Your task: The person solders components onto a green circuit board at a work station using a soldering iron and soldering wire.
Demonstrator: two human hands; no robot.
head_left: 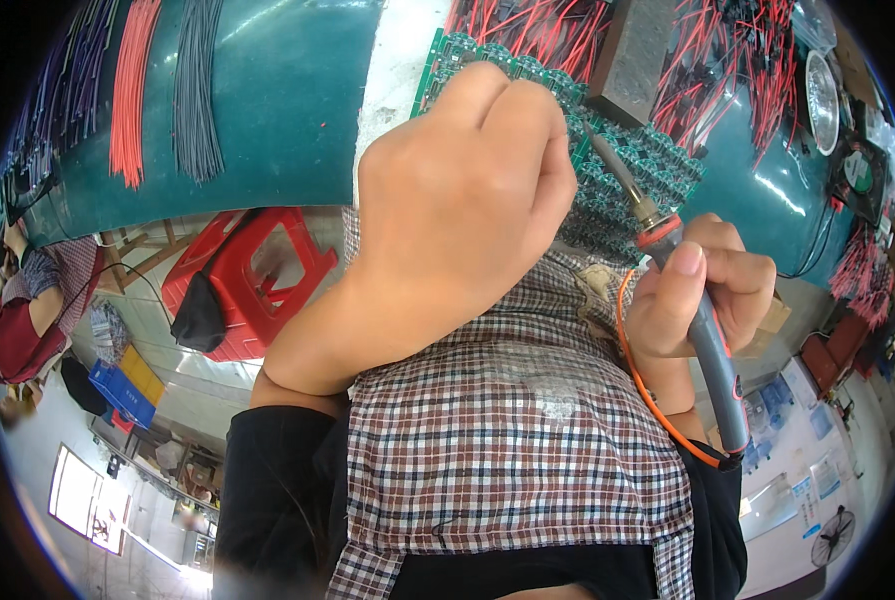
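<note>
The green circuit boards (pixel 672 165) lie in the upper middle of the frame, in a long patch that slants from upper left down to the right. The left hand (pixel 467 190) is over their left part, so it is the nearer hand. It is curled with its knuckles up, but its fingertips are hidden, so I cannot tell if it pinches anything. The right hand (pixel 707 280) is lower and to the right, with its fingers wrapped round a gray soldering iron (pixel 709 345). The iron slants too, with its thin tip pointing up and left over the boards; I cannot tell if it touches them. The two hands are apart. A dark block (pixel 639 60) sits by the boards, with red wires (pixel 717 80) beside it. On the right, a black fan (pixel 857 170) has a round label, too small to read. The blue crate (pixel 122 393) at lower left has pale marks.
</note>
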